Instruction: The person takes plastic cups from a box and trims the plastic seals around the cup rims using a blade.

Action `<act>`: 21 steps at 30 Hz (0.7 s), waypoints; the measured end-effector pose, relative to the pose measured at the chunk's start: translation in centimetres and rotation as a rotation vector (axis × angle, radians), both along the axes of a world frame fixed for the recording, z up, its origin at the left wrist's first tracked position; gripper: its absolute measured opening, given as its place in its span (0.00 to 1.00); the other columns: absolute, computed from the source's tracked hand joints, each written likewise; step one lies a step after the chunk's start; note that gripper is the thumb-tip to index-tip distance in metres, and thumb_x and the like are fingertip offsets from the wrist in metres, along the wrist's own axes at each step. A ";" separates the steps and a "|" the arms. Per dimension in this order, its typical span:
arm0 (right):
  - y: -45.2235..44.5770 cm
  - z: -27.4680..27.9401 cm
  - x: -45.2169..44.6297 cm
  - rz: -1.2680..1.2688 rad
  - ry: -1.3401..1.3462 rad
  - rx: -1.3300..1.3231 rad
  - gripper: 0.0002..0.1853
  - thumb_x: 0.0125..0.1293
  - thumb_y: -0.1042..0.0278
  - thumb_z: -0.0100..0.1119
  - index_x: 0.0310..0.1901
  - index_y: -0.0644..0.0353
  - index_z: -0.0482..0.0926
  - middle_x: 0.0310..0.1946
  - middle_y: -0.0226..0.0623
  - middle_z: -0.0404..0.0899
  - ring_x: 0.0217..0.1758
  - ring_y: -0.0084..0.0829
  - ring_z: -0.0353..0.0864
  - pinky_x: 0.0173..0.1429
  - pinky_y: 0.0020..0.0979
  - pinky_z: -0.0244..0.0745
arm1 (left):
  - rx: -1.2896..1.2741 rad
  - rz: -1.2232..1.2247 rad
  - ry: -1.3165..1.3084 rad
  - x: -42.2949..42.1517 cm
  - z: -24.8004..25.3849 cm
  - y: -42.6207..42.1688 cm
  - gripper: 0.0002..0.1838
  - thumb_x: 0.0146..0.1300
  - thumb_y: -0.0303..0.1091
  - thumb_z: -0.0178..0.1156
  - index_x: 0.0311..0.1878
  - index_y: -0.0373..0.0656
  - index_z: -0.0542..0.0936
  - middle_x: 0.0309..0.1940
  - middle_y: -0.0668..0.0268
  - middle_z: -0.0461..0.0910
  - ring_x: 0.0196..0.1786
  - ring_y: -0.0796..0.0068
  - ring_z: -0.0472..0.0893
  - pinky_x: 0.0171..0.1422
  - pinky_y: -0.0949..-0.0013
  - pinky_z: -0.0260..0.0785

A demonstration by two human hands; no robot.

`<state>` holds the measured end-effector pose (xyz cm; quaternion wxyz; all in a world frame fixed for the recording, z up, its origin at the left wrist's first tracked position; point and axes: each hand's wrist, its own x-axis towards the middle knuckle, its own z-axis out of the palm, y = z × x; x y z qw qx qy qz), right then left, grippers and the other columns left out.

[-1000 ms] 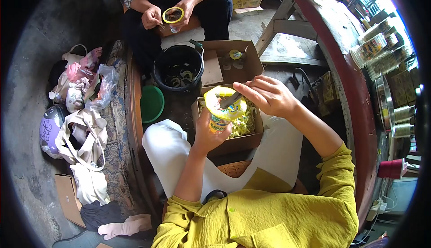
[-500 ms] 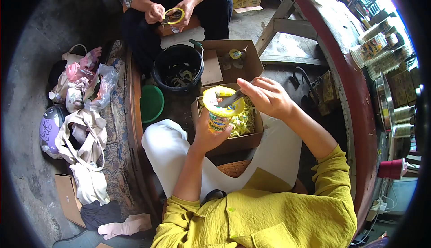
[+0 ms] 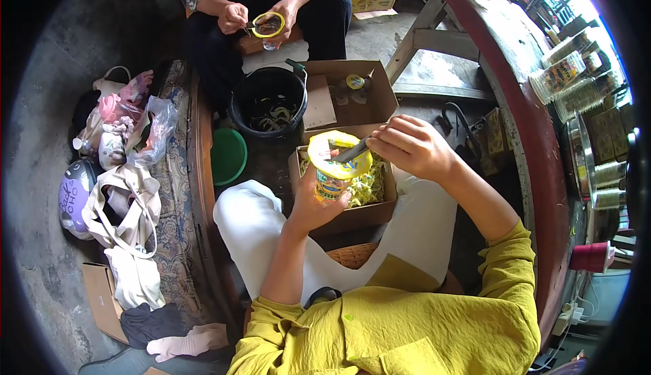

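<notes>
My left hand (image 3: 310, 204) is wrapped round a clear plastic cup (image 3: 330, 187) with a printed label and a yellow film rim on top. The cup stays upright above an open cardboard box (image 3: 363, 218) holding yellow strips (image 3: 369, 188). Pinched in my right hand (image 3: 412, 146) is a grey knife (image 3: 354, 150), its blade slanting down to the left over the cup's mouth. Whether the tip touches the film or reaches inside, I cannot tell. Something reddish shows within the cup.
Opposite, another person's hands hold a similar yellow-rimmed cup (image 3: 268, 25). Between us stand a black bucket (image 3: 234, 114) with scraps and a second cardboard box (image 3: 380, 93). A green lid (image 3: 228, 156) lies left; a red-edged table (image 3: 505, 70) runs along the right.
My right hand has drawn slightly right with the knife, its fingers now closed more tightly round the handle. The other person's cup has shifted slightly right.
</notes>
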<state>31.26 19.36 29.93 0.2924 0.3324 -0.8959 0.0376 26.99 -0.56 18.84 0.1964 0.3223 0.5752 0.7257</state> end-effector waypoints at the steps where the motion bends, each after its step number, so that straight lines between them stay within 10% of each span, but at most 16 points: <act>1: 0.0 -0.1 -0.1 -0.001 0.003 -0.006 0.11 0.39 0.73 0.60 0.30 0.64 0.75 0.24 0.31 0.67 0.26 0.27 0.71 0.32 0.27 0.71 | 0.004 -0.010 -0.028 0.1 0.1 -0.1 0.33 0.43 0.23 0.61 0.56 0.35 0.63 0.43 0.61 0.72 0.45 0.77 0.74 0.51 0.74 0.67; 16: 0.4 0.3 1.0 -0.085 -0.086 -0.011 0.08 0.44 0.76 0.63 0.30 0.62 0.79 0.27 0.32 0.74 0.28 0.26 0.75 0.32 0.26 0.74 | -0.031 -0.001 0.129 -0.2 0.7 0.0 0.31 0.43 0.17 0.60 0.54 0.37 0.62 0.43 0.65 0.67 0.37 0.81 0.72 0.41 0.76 0.68; 21: 0.5 -0.1 0.6 -0.046 -0.021 -0.029 0.09 0.42 0.75 0.62 0.30 0.63 0.78 0.27 0.31 0.72 0.27 0.26 0.74 0.31 0.26 0.73 | -0.005 -0.027 -0.006 0.0 -0.6 -0.1 0.36 0.43 0.23 0.62 0.58 0.35 0.60 0.50 0.59 0.69 0.52 0.74 0.71 0.56 0.72 0.65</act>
